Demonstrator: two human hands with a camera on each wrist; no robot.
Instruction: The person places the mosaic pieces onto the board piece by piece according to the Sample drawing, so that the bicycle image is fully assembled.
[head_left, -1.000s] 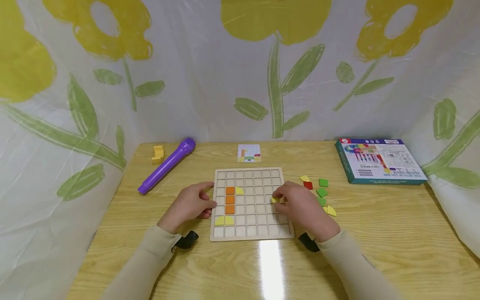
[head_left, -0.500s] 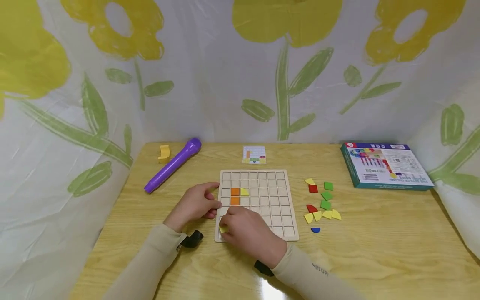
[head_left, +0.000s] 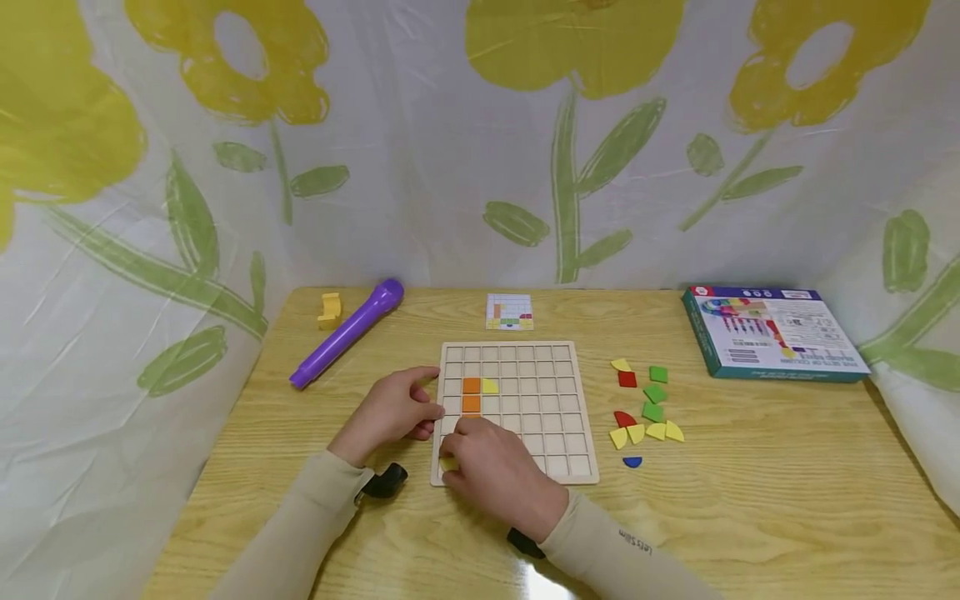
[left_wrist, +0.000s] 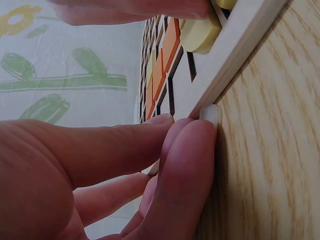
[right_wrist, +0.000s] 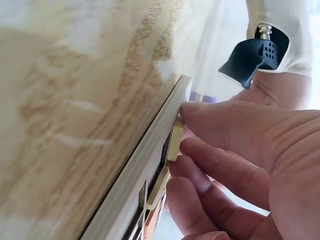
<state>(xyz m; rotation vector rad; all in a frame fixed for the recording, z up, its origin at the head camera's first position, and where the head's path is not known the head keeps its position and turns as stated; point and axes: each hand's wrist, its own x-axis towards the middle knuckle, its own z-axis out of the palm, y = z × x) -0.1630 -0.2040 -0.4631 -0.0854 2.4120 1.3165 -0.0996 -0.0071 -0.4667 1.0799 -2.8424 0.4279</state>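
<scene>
A wooden grid board (head_left: pixel 566 423) lies flat on the table. My left hand (head_left: pixel 392 406) holds it by the left edge, thumb and fingertips at the rim (left_wrist: pixel 202 95) in the left wrist view. Over the lower left corner of the grid, my right hand (head_left: pixel 498 467) pinches a yellow quarter-circle tile (right_wrist: pixel 176 140) between thumb and finger. Another yellow tile (right_wrist: pixel 158 187) sits in the board beside it. Orange square tiles (head_left: pixel 471 403) stand in a column, with a yellow quarter-circle (head_left: pixel 490 386) at the top one's right. The right hand hides several cells.
Right of the board lie loose green squares (head_left: pixel 655 392), red tiles (head_left: pixel 627 379), yellow quarter-circles (head_left: pixel 674 431) and a blue half-circle (head_left: pixel 632 462). Behind it are a pattern card (head_left: pixel 510 312), purple tube (head_left: pixel 348 333), yellow piece (head_left: pixel 330 310) and game box (head_left: pixel 780 335).
My right hand has carried a yellow tile from the board's right side to its lower left corner, then barely moved. The left hand stays at the left edge. The head view shifted slightly.
</scene>
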